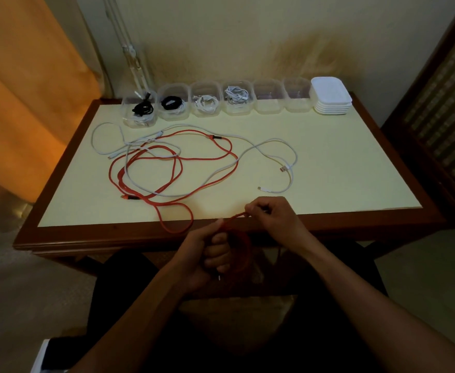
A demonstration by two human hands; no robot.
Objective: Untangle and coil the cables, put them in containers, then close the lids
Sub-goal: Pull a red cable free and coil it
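My left hand [210,251] grips a coil of red cable [244,254] just below the table's near edge. My right hand [270,215] pinches the same red cable a little higher, at the table edge. More red cable [167,162] lies tangled with white cables [275,157] across the middle of the table. Several clear containers [268,102] stand in a row along the back edge; the left ones hold black coils [171,103] and white coils [237,95], the two on the right look empty. A stack of white lids [331,96] sits at the back right.
The table [355,157] has a pale yellow top and a brown wooden border. An orange curtain [27,90] hangs at the left, and a dark wooden cabinet [441,109] stands at the right. My dark-clothed lap is below the table edge.
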